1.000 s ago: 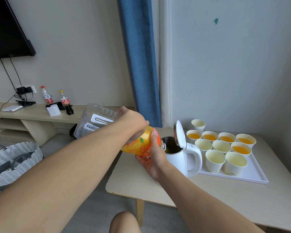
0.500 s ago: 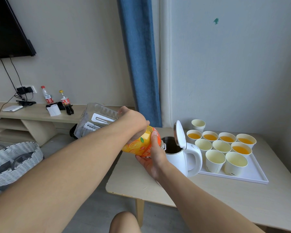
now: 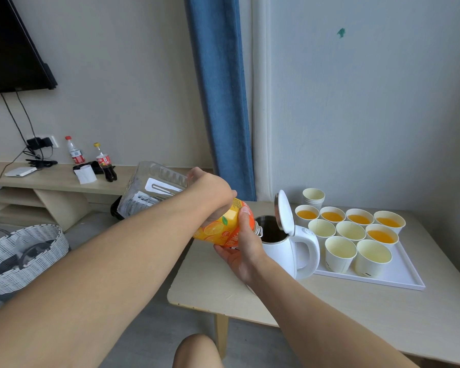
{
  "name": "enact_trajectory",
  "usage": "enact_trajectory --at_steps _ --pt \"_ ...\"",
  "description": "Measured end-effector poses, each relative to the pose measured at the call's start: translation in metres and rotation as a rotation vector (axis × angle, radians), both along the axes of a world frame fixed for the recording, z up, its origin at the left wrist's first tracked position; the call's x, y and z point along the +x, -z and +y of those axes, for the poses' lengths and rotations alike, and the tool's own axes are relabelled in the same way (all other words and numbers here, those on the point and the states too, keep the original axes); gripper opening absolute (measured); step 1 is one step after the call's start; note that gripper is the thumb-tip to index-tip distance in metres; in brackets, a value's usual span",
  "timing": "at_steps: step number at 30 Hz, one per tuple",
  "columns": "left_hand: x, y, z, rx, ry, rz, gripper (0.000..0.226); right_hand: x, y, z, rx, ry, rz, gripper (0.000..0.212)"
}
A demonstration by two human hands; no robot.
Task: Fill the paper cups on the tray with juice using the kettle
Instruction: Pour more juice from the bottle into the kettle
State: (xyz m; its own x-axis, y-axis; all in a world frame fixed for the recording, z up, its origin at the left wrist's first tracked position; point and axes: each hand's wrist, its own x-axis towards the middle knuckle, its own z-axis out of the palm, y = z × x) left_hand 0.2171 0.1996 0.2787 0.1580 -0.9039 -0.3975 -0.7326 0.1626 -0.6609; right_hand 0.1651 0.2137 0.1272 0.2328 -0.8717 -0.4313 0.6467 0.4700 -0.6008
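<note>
Orange-labelled clear plastic juice bottle (image 3: 218, 231) lies tipped sideways above the pale wooden table (image 3: 356, 314), its neck at the mouth of the white electric kettle (image 3: 284, 252), whose lid (image 3: 284, 211) stands raised. The left hand (image 3: 210, 192) grips it from above, while the right hand (image 3: 246, 248) curls round it from below. Just beside the kettle, the white rectangular tray (image 3: 401, 278) holds paper cups (image 3: 340, 254), five with juice.

Pale wooden bench (image 3: 210, 285), carrying white electric kettle (image 3: 279, 252) with lid up and, just beside it, white rectangular tray (image 3: 398, 274).
</note>
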Motion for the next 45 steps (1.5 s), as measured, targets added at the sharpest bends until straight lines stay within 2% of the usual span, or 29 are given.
enact_trajectory --at_steps 45 --pt "-0.0026 -0.0019 0.0019 0.003 0.01 -0.004 0.105 -0.0021 -0.0044 0.0036 -0.018 -0.004 0.016 0.079"
